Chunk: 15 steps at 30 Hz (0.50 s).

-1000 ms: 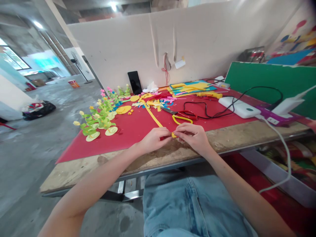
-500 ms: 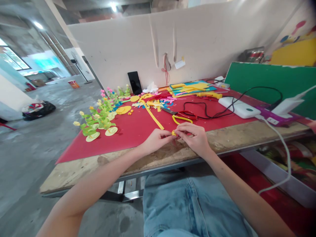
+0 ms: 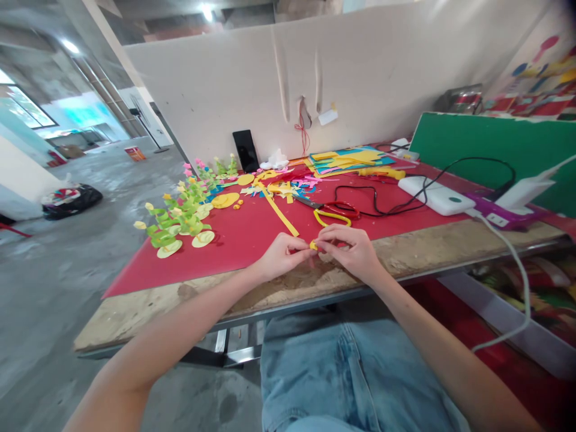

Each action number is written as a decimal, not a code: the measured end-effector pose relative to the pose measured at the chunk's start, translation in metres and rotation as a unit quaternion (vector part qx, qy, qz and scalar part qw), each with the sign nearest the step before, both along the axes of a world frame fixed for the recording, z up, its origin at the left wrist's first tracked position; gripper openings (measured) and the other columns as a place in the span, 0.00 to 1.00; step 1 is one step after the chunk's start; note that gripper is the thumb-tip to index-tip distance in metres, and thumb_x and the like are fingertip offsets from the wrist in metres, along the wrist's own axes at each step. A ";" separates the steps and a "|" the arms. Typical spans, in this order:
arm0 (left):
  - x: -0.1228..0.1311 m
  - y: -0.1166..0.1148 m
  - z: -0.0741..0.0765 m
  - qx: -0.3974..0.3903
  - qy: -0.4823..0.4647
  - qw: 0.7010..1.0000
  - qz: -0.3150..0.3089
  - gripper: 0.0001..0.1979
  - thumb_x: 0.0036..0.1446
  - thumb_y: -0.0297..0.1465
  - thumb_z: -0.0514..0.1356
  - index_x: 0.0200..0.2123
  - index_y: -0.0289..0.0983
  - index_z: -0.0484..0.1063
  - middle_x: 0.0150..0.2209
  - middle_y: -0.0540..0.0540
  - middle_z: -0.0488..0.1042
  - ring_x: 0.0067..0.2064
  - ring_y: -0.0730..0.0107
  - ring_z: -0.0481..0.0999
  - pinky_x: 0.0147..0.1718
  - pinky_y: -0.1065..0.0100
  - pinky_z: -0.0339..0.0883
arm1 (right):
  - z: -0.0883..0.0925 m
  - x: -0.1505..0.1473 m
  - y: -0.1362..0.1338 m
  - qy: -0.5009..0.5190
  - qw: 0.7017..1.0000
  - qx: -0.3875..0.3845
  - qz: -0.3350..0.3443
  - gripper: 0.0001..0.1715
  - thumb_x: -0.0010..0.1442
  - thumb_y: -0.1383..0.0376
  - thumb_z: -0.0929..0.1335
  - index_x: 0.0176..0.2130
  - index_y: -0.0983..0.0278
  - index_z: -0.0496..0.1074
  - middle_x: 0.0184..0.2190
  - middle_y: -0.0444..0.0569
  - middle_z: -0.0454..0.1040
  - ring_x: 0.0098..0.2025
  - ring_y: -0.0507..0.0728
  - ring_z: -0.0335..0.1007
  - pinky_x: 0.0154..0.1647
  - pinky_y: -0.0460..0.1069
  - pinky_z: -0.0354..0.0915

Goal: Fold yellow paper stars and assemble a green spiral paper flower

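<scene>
My left hand [image 3: 282, 255] and my right hand [image 3: 348, 251] meet at the near edge of the red mat [image 3: 234, 237]. Both pinch a small rolled end of a yellow paper strip [image 3: 314, 245] between fingertips. The long yellow strip [image 3: 282, 218] runs from my fingers back across the mat toward the paper scraps. Red-and-yellow scissors [image 3: 335, 211] lie just beyond my right hand.
Green paper plants on pale discs [image 3: 177, 225] stand at the mat's left. Coloured scraps [image 3: 281, 186], stacked paper sheets [image 3: 346, 159], a phone [image 3: 245, 150], a yellow glue gun [image 3: 382, 173], a white power strip [image 3: 434, 195] with black cable and a green board [image 3: 495, 150] crowd the back and right.
My hands have shifted very slightly while turning the yellow roll between the fingertips. Everything on the table has stayed put.
</scene>
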<state>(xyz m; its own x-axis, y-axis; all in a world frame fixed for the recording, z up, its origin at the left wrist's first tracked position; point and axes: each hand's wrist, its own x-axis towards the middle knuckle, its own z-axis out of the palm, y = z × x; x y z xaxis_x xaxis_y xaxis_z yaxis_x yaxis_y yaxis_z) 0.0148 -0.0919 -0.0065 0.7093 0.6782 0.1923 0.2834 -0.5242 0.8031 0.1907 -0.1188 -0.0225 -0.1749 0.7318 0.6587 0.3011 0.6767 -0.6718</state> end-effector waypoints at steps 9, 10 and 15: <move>-0.002 0.007 0.002 0.104 0.078 0.991 0.018 0.18 0.56 0.36 0.52 0.21 0.31 0.71 0.21 0.48 0.71 0.24 0.77 0.68 0.26 0.76 0.58 | -0.002 -0.004 -0.001 -0.033 0.998 -0.057 -0.008 0.10 0.49 0.63 0.69 0.31 0.67 0.71 0.29 0.48 0.74 0.27 0.48 0.69 0.27 0.42 0.67; -0.002 0.008 0.002 0.118 0.095 0.988 0.030 0.17 0.56 0.36 0.52 0.22 0.32 0.71 0.21 0.49 0.71 0.24 0.77 0.67 0.26 0.76 0.58 | -0.003 -0.004 0.000 -0.034 0.998 -0.061 -0.009 0.09 0.49 0.63 0.69 0.31 0.67 0.71 0.29 0.48 0.74 0.27 0.49 0.70 0.27 0.42 0.67; -0.018 -0.020 0.029 0.187 0.188 0.961 0.072 0.13 0.54 0.36 0.54 0.23 0.36 0.71 0.22 0.50 0.71 0.24 0.76 0.66 0.23 0.74 0.55 | 0.002 -0.004 0.013 -0.028 0.997 -0.068 -0.022 0.08 0.51 0.65 0.67 0.33 0.67 0.71 0.30 0.49 0.75 0.28 0.49 0.71 0.29 0.43 0.67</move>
<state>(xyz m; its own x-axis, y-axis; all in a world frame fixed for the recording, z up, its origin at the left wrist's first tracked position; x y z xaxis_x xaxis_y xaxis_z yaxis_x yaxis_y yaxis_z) -0.0033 -0.1121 0.0227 0.6801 0.7082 0.1896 0.6088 -0.6896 0.3923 0.1868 -0.1059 -0.0209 -0.1744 0.8216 0.5427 0.3677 0.5656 -0.7381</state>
